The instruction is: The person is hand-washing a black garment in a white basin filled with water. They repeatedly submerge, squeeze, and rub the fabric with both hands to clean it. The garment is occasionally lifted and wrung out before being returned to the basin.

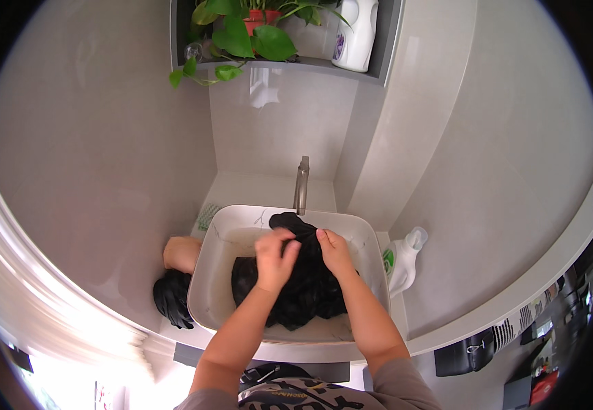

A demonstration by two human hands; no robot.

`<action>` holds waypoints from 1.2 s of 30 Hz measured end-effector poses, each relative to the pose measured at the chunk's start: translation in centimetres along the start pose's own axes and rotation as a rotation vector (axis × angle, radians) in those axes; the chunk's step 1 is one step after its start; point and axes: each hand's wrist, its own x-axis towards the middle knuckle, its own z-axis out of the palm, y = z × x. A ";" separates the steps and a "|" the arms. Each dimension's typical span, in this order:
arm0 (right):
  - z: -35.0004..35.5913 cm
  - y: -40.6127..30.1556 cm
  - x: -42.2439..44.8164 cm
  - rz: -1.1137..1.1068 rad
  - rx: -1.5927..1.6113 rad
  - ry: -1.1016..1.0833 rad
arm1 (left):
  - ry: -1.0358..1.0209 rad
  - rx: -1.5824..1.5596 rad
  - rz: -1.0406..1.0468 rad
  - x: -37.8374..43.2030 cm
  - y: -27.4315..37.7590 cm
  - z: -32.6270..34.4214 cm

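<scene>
Black wet fabric [301, 287] lies in a white marble-patterned basin [209, 297] that holds cloudy water. My right hand [333, 248] pinches a raised part of the cloth between thumb and fingers, below the metal faucet [301, 187]. Just to the left, my left hand [275, 259] is over the same cloth, slightly blurred, its thumb and fingers apart and curved; no cloth shows between them. One end of the fabric reaches up towards the basin's back rim.
Left of the basin lie a black cloth bundle [172, 298], a beige item [181, 253] and a green-patterned item [208, 216]. A white detergent bottle [403, 261] stands on the right. Above, a grey shelf [383, 66] holds a potted plant [253, 38] and a white jug [356, 36].
</scene>
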 end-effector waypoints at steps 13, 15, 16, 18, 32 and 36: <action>0.1 -1.2 -0.7 -0.123 -0.220 -0.071 | -0.196 -0.498 -0.590 -0.9 -2.4 1.0; 0.1 -2.0 -0.6 -0.179 -0.294 -0.098 | -0.231 -0.659 -0.767 -0.9 -3.2 0.9; 0.1 -2.3 -0.6 -0.205 -0.329 -0.113 | -0.207 -0.697 -0.808 -0.9 -2.9 0.9; 0.3 -1.9 -0.3 -0.146 -0.332 -0.078 | -0.158 -0.774 -0.886 -0.5 -1.5 0.9; 4.7 -4.8 -2.8 -0.471 -0.446 -0.041 | -0.007 -0.927 -1.155 -1.0 0.0 1.7; 4.1 -2.9 -1.1 -0.344 -0.520 -0.011 | 0.035 -0.844 -1.065 -1.5 0.2 2.4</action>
